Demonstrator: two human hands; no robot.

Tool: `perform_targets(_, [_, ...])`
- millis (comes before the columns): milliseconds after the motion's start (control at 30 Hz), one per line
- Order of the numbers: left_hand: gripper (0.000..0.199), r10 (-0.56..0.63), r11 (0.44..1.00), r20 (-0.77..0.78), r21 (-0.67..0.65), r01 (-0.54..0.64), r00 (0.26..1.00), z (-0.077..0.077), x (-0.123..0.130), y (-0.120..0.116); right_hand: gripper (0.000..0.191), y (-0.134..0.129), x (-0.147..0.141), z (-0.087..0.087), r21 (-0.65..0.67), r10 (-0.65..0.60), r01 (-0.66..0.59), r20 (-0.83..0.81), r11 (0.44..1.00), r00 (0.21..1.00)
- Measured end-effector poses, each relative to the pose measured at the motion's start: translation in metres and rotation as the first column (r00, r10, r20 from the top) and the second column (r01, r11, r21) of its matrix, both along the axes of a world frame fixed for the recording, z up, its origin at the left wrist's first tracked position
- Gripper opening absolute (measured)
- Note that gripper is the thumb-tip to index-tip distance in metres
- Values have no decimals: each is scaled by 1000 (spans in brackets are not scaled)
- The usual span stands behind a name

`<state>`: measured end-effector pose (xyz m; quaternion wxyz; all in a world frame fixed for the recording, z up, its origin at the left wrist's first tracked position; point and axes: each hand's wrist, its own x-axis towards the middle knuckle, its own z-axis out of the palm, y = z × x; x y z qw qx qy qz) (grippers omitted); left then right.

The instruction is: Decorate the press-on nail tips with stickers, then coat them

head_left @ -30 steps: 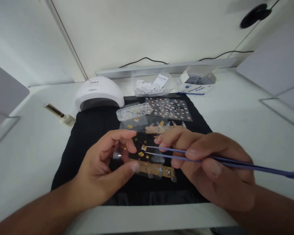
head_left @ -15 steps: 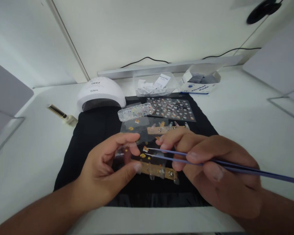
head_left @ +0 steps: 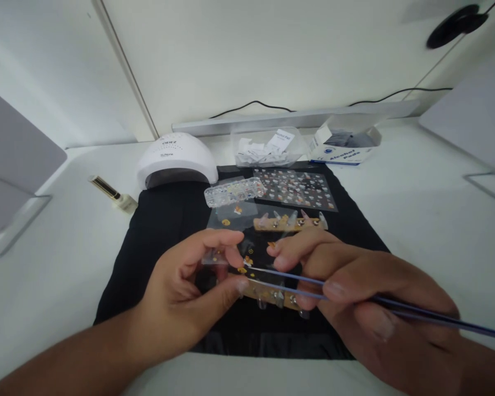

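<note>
Purple tweezers [head_left: 297, 276] in right hand [head_left: 369, 280], grip closed on them, tips over clear sticker sheet [head_left: 258, 239]. Left hand [head_left: 179, 294] curled beside tips; can't tell if grip holds anything. Wooden strip [head_left: 268, 294] near thumb. Black cloth [head_left: 169, 214] underneath, on white bench [head_left: 416, 214].

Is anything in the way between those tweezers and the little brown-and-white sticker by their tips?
Nothing visible is. The tweezers in the right hand end right by the brown-and-white sticker; whether they touch it, I can't tell. The left hand curls close on the other side.
</note>
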<state>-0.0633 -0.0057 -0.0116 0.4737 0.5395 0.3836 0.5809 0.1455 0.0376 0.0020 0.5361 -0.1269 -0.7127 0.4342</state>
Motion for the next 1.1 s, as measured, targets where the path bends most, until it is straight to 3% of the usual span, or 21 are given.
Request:
perform_targets(400, [52,-40,997,-21,66,41,999,-6,-1,-1,19,2,3,-1,19,-5,5,2,1000,1000])
perform_targets(667, [31,-50,992,-148,110,66,988,-12,-3,-1,18,2,5,-1,7,-26,26,23,1000,999])
perform_targets(1100, [35,-29,990,-142,134,48,989,-12,-1,0,17,3,7,0,47,-11,10,25,999,1000])
